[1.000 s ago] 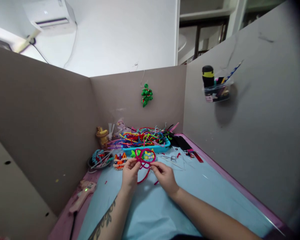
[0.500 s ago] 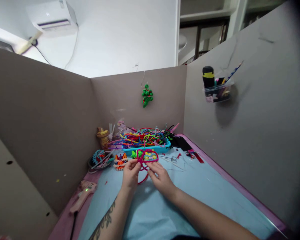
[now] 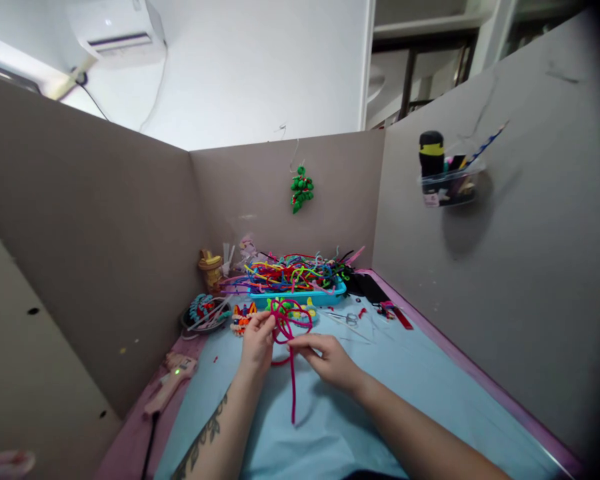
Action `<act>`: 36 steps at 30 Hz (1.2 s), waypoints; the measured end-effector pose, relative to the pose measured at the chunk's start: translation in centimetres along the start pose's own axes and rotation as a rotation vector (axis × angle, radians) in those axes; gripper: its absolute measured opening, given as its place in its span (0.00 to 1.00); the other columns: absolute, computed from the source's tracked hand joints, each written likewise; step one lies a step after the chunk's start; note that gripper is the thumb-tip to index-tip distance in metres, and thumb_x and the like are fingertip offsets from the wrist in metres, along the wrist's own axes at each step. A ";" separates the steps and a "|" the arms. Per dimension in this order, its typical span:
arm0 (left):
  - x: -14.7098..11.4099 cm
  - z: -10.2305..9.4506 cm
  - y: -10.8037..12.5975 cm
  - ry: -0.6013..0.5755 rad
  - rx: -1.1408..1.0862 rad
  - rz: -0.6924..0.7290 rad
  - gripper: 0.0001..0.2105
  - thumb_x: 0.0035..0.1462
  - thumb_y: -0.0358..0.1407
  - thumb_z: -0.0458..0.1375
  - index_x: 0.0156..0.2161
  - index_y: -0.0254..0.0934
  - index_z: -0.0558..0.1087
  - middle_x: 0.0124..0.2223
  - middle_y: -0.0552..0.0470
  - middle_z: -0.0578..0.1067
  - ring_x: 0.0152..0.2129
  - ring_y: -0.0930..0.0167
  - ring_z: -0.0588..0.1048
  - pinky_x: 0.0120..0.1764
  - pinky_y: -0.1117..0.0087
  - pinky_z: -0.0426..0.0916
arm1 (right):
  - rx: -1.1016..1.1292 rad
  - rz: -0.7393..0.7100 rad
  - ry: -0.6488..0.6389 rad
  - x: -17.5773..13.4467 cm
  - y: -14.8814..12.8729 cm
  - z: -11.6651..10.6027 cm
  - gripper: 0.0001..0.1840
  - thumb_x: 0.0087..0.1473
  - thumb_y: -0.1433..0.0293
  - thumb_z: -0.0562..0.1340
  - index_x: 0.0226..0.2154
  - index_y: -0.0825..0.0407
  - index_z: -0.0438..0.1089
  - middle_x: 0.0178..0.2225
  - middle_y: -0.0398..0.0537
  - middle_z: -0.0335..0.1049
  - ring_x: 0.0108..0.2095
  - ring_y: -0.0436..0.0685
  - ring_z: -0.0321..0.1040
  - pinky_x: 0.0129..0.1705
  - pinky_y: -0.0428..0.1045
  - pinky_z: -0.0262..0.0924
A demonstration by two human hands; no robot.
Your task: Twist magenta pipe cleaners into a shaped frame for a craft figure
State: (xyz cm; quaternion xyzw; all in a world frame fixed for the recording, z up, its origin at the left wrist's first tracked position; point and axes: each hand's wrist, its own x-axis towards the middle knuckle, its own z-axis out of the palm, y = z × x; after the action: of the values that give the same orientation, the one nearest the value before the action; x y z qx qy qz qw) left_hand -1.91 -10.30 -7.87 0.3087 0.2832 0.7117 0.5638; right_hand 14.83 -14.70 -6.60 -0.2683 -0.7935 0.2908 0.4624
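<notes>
Between my two hands, above the blue cloth, is a magenta pipe cleaner (image 3: 293, 387) bent into several loops, with one straight end hanging down. My left hand (image 3: 258, 340) pinches the looped part at its left side. The fingertips of my right hand (image 3: 325, 357) are closed on the strand just below the loops, where the straight end starts. Just behind the loops lie a yellow and blue fuzzy piece (image 3: 307, 311) and a green one, both partly covered. An orange and white fuzzy piece (image 3: 241, 320) sits left of them, partly behind my left hand.
A blue tray (image 3: 300, 297) heaped with coloured pipe cleaners stands at the back. Scissors (image 3: 350, 319) lie to the right, near a red strip (image 3: 403, 319). On the left are a dark bowl (image 3: 205, 323) and a pink glue gun (image 3: 170, 387). Grey partitions (image 3: 280, 160) enclose the table.
My right hand has moved from the loops' right side to the strand below them. A straight length of pipe cleaner now hangs down. The view has shifted slightly.
</notes>
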 end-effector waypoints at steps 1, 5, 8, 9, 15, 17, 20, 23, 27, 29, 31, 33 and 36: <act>-0.2 0.1 -0.1 -0.025 0.020 -0.045 0.15 0.34 0.32 0.69 0.30 0.33 0.71 0.26 0.57 0.73 0.22 0.79 0.71 0.28 0.78 0.64 | -0.075 -0.054 0.039 0.0 0.2 0.1 0.13 0.54 0.71 0.54 0.39 0.49 0.72 0.35 0.48 0.75 0.36 0.53 0.71 0.41 0.51 0.65; -1.0 0.5 -0.9 -0.082 0.056 -0.202 0.15 0.35 0.32 0.69 0.32 0.33 0.71 0.24 0.57 0.72 0.18 0.80 0.70 0.26 0.78 0.64 | -0.301 -0.167 0.240 0.0 1.5 0.2 0.12 0.53 0.72 0.55 0.39 0.50 0.70 0.34 0.50 0.74 0.36 0.55 0.69 0.40 0.51 0.64; -1.3 0.7 -1.3 -0.091 0.025 -0.208 0.15 0.36 0.31 0.69 0.31 0.33 0.71 0.26 0.56 0.74 0.21 0.79 0.72 0.30 0.77 0.66 | -0.374 -0.151 0.354 -0.2 2.2 0.2 0.10 0.54 0.72 0.56 0.39 0.49 0.69 0.33 0.49 0.73 0.35 0.55 0.68 0.40 0.51 0.64; -1.4 0.7 -1.3 -0.092 0.013 -0.208 0.15 0.35 0.31 0.69 0.31 0.33 0.71 0.27 0.55 0.74 0.23 0.78 0.72 0.31 0.76 0.67 | -0.390 -0.149 0.378 -0.3 2.3 0.2 0.09 0.54 0.71 0.56 0.38 0.49 0.69 0.33 0.49 0.72 0.35 0.55 0.68 0.40 0.51 0.64; -1.7 1.0 -1.0 -0.111 0.000 -0.215 0.15 0.34 0.30 0.69 0.30 0.33 0.70 0.26 0.55 0.75 0.23 0.77 0.73 0.31 0.76 0.67 | -0.428 -0.163 0.398 -0.6 2.2 0.2 0.09 0.54 0.71 0.57 0.38 0.48 0.71 0.33 0.48 0.73 0.35 0.56 0.69 0.39 0.52 0.64; -1.8 1.1 -1.0 -0.117 -0.003 -0.205 0.15 0.33 0.30 0.69 0.30 0.33 0.70 0.25 0.56 0.74 0.22 0.77 0.73 0.30 0.77 0.67 | -0.434 -0.188 0.382 -0.7 2.0 0.3 0.10 0.54 0.71 0.57 0.38 0.47 0.71 0.35 0.49 0.74 0.37 0.56 0.69 0.40 0.53 0.64; -1.9 1.2 -1.1 -0.126 -0.010 -0.200 0.15 0.34 0.30 0.69 0.30 0.33 0.70 0.26 0.55 0.74 0.23 0.77 0.73 0.30 0.77 0.67 | -0.450 -0.235 0.368 -0.8 1.8 0.5 0.11 0.54 0.72 0.56 0.39 0.47 0.71 0.39 0.49 0.73 0.39 0.56 0.68 0.42 0.53 0.64; -1.9 1.2 -1.2 -0.125 -0.030 -0.215 0.14 0.35 0.30 0.69 0.30 0.33 0.70 0.26 0.55 0.75 0.23 0.77 0.73 0.30 0.76 0.67 | -0.479 -0.263 0.354 -0.9 1.8 0.6 0.13 0.54 0.73 0.56 0.40 0.47 0.71 0.41 0.50 0.73 0.40 0.57 0.68 0.41 0.54 0.65; -1.9 1.1 -1.4 -0.135 -0.037 -0.226 0.14 0.36 0.29 0.68 0.30 0.33 0.70 0.26 0.54 0.75 0.22 0.77 0.73 0.29 0.77 0.67 | -0.532 -0.280 0.339 -0.9 1.6 0.6 0.13 0.53 0.74 0.56 0.40 0.47 0.71 0.42 0.49 0.73 0.40 0.57 0.67 0.41 0.54 0.65; -1.9 1.0 -1.4 -0.148 -0.026 -0.226 0.14 0.36 0.29 0.68 0.30 0.32 0.70 0.26 0.54 0.75 0.22 0.77 0.73 0.29 0.77 0.67 | -0.552 -0.274 0.330 -0.9 1.5 0.7 0.13 0.54 0.74 0.56 0.39 0.47 0.72 0.42 0.49 0.73 0.40 0.58 0.67 0.42 0.55 0.64; -1.9 1.1 -1.3 -0.151 -0.011 -0.223 0.14 0.36 0.30 0.68 0.30 0.32 0.71 0.26 0.55 0.75 0.23 0.77 0.73 0.29 0.77 0.67 | -0.564 -0.263 0.329 -0.8 1.6 0.8 0.12 0.54 0.74 0.55 0.38 0.47 0.71 0.41 0.49 0.73 0.40 0.57 0.67 0.41 0.55 0.65; -2.0 1.2 -1.2 -0.137 0.009 -0.213 0.14 0.35 0.30 0.69 0.30 0.33 0.71 0.25 0.55 0.74 0.22 0.77 0.73 0.29 0.77 0.66 | -0.562 -0.255 0.333 -0.8 1.7 1.0 0.12 0.54 0.74 0.55 0.38 0.48 0.71 0.41 0.50 0.73 0.39 0.57 0.67 0.40 0.54 0.65; -2.0 1.3 -1.2 -0.101 0.077 -0.172 0.14 0.34 0.31 0.69 0.28 0.33 0.71 0.23 0.57 0.73 0.19 0.78 0.71 0.26 0.78 0.64 | -0.542 -0.241 0.340 -0.8 1.9 1.3 0.12 0.54 0.75 0.54 0.37 0.48 0.70 0.41 0.49 0.73 0.39 0.56 0.68 0.40 0.52 0.66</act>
State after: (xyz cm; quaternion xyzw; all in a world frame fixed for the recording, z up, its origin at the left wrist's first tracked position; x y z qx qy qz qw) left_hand 0.15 -11.96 -8.13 0.3401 0.3073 0.6327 0.6242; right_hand 14.35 -14.18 -8.93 -0.3304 -0.7794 -0.0362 0.5311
